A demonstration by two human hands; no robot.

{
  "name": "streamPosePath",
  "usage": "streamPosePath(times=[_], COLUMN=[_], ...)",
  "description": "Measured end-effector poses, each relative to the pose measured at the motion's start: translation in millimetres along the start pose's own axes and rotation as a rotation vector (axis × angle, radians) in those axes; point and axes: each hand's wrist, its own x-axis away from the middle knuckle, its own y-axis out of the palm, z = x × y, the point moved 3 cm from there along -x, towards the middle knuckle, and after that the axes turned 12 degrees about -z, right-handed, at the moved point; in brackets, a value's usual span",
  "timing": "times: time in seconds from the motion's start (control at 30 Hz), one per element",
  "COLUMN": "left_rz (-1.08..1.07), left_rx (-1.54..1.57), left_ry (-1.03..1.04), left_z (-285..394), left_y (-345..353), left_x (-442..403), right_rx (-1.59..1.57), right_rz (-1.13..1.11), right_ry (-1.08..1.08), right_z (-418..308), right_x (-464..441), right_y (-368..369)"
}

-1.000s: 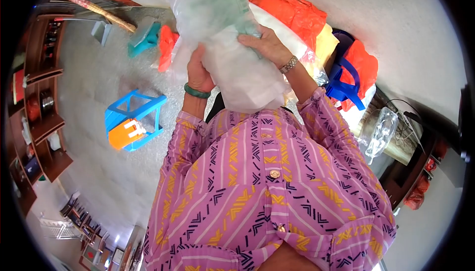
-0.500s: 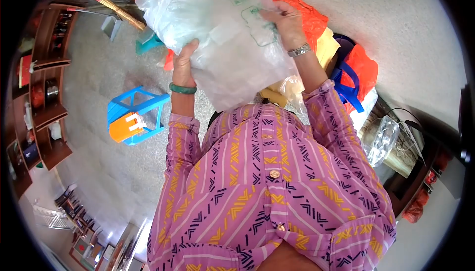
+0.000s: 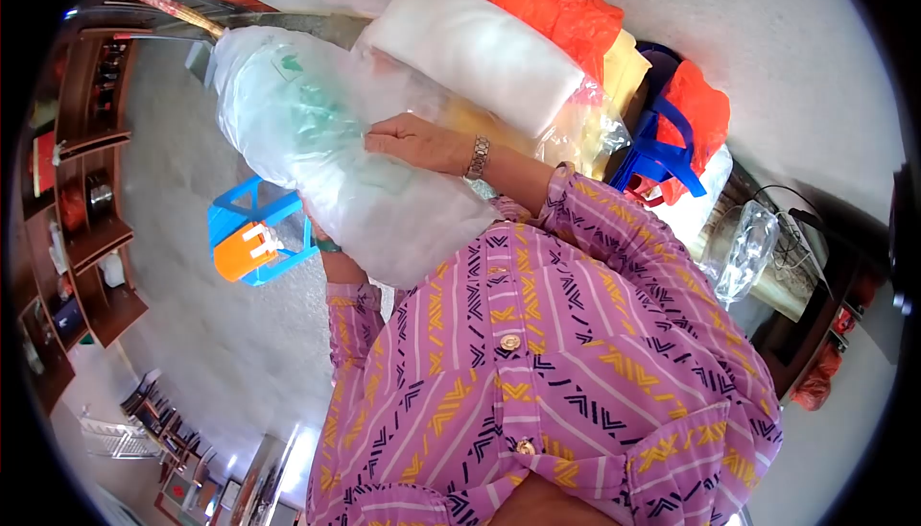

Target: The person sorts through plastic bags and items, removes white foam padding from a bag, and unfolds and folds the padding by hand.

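A large white plastic bag (image 3: 369, 209) with green print spreads before my chest, bulging and crumpled toward the upper left. My right hand (image 3: 417, 142), with a metal watch at the wrist, has its fingers curled and pinched on the bag's upper side. Most of my left hand (image 3: 315, 226) is behind the bag's lower left edge. Only a sliver of it and the green bangle show, and its fingers are hidden. Beyond my right hand, a bulky white bundle (image 3: 470, 51) lies beside clear plastic wrapping (image 3: 585, 128).
A blue and orange stool (image 3: 251, 250) stands on the grey floor at left. Orange-red bags (image 3: 547, 8) and a blue-strapped bag (image 3: 662, 147) lie at upper right. Brown shelves (image 3: 101, 228) line the far left. Clear plastic (image 3: 748, 252) sits at right.
The bag has come lower and to the left, uncovering the white bundle. My right hand has moved left and down across it. My left hand has dropped mostly out of sight behind it.
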Motion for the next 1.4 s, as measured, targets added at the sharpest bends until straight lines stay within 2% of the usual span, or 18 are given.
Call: streamPosePath(times=[0.03,0.1,0.17,0.2,0.23,0.27,0.33,0.47,0.57,0.63,0.7,0.83,0.9,0.97,1.23,1.3,1.37,1.4], left_rz=[-0.072,-0.213,-0.156,-0.096,-0.088,-0.066,0.039,0.097,0.144,0.133,0.087,-0.011,-0.034,-0.072,-0.180,-0.224,-0.369,-0.259], left_rx=[-0.128,-0.383,-0.447,-0.518,-0.511,-0.559,-0.507,-0.431,-0.554,-0.555,-0.530,-0.576,-0.543,-0.572,-0.667,-0.655,-0.739,-0.779], left_ry=[0.016,0.053,0.119,0.173,0.174,0.227,0.276,0.277,0.282,0.277,0.221,0.111,0.075,0.031,-0.025,-0.162,-0.177,-0.349], left_z=[3,7,13,18,22,28,39,46,51,47,32,28,19,14,-77,-118,-166,-177], left_y=[-2,0,12,16,14,10,0,-5,-5,10,20,36,47,51,96,83,81,64], left_x=[5,17,26,30,36,42,49,50,38,30,29,3,-10,-26,-88,-114,-130,-139], right_rx=[0.000,0.551,0.723,0.946,1.165,1.168,1.454,1.528,1.544,1.234,1.277,1.008,0.404,0.548,0.086,0.073,0.089,0.089], right_rz=[-0.007,0.161,0.673,0.709,0.740,0.730,0.620,0.613,0.589,0.483,0.518,0.507,0.492,0.656,0.924,0.981,1.022,1.042], right_ry=[0.005,0.004,-0.047,0.069,0.193,0.199,0.520,0.513,0.516,0.478,0.480,0.457,0.276,0.503,0.131,0.052,0.015,-0.019], right_z=[-4,-12,3,15,24,28,35,51,57,59,38,21,13,-20,-85,-93,-99,-101], right_x=[1,7,27,36,47,59,75,76,79,90,121,161,186,211,286,302,311,314], right_y=[-4,-27,-61,-81,-93,-95,-97,-106,-125,-147,-160,-206,-216,-212,-158,-150,-140,-137])
